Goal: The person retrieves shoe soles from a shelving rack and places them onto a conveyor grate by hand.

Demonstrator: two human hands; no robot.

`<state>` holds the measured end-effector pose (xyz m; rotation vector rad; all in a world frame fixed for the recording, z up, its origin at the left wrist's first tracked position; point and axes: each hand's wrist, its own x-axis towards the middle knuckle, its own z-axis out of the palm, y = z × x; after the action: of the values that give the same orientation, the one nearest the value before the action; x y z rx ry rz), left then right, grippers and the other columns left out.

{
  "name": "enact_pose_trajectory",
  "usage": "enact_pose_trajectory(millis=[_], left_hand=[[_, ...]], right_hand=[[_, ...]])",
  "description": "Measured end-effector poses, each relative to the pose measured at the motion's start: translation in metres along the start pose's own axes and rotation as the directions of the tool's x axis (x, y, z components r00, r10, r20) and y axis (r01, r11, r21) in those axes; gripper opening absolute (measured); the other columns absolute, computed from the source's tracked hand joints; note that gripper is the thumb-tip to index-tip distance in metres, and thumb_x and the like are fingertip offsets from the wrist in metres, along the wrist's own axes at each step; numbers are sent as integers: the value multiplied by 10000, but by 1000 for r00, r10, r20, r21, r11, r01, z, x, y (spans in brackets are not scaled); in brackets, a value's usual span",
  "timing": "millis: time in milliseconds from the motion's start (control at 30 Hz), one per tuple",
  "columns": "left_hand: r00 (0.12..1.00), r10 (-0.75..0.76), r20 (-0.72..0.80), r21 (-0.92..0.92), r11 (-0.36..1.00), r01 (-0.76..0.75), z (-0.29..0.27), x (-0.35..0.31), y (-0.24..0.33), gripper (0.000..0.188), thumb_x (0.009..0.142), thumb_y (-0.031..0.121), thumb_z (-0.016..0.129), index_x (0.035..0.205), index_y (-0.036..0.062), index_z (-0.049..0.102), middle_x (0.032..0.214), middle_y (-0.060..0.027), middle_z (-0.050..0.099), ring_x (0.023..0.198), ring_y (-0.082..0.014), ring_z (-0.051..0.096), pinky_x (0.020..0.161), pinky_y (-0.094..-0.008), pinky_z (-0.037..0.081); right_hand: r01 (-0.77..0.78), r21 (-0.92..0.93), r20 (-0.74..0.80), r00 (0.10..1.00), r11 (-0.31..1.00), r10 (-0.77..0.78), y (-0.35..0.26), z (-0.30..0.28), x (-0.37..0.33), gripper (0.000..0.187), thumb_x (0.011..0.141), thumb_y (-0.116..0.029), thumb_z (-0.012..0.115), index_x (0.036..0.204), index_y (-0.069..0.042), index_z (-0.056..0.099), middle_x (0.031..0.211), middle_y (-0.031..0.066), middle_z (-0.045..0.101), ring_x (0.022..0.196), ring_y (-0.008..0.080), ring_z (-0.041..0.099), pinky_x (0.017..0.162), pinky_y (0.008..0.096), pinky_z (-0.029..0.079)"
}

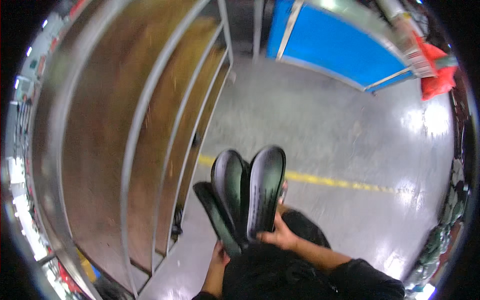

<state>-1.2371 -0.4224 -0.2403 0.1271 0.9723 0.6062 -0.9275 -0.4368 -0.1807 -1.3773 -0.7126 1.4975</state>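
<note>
Several dark shoe soles with paler rims stand fanned out in front of my body, toe ends pointing away from me. The right-hand shoe sole (266, 192) is gripped near its lower end by my right hand (281, 235), whose thumb lies across its face. Beside it leans a middle shoe sole (231, 182), partly overlapped. A flatter dark piece, perhaps another sole (216, 217), tilts outward at the left. My left hand (218, 257) closes on the lower end of that stack; most of its fingers are hidden. The lower ends of the soles disappear against my black clothing.
To my left stands a tall metal rack (145, 115) with brown shelves. Ahead is a blue-panelled cart or bin (340, 42) with a metal frame, a red bag (437, 70) at its right. A yellow line (340, 181) crosses the grey floor (320, 120).
</note>
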Motion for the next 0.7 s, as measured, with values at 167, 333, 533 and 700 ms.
enact_pose_trajectory(millis=[167, 333, 533, 700], left_hand=[[974, -7, 228, 176, 984, -34, 133, 24, 75, 558, 982, 326, 631, 1447, 42, 515, 1357, -132, 645, 1258, -322, 612, 1087, -498, 497], [936, -76, 344, 315, 948, -39, 257, 83, 98, 553, 984, 324, 631, 1444, 38, 518, 1350, -135, 649, 1238, -323, 625, 1069, -496, 511], [907, -191, 375, 452, 892, 2, 389, 195, 155, 547, 987, 321, 631, 1440, 34, 522, 1341, -140, 653, 1214, -324, 640, 1049, -493, 527], [897, -302, 324, 547, 833, 83, 492, 305, 182, 542, 989, 318, 632, 1437, 31, 525, 1334, -143, 657, 1194, -325, 653, 1031, -490, 540]], right_hand=[[118, -3, -15, 993, 993, -118, -171, -51, -62, 1059, 801, -274, 877, 1581, 23, 225, 1588, 194, 265, 1472, 316, 289, 1234, 428, 238], [-40, 246, -49, 997, 969, 53, -306, -127, -64, 511, 904, -267, 809, 1289, 8, 614, 1117, 82, 712, 1072, 209, 653, 963, 383, 527], [166, 278, -159, 979, 946, -125, -331, -209, 22, 517, 909, -292, 801, 1298, -13, 606, 1186, 80, 690, 1087, 205, 637, 950, 379, 508], [256, 404, -325, 938, 878, -124, -355, -266, 105, 574, 900, -203, 800, 1368, 23, 556, 1287, 124, 665, 1188, 243, 621, 1048, 415, 474]])
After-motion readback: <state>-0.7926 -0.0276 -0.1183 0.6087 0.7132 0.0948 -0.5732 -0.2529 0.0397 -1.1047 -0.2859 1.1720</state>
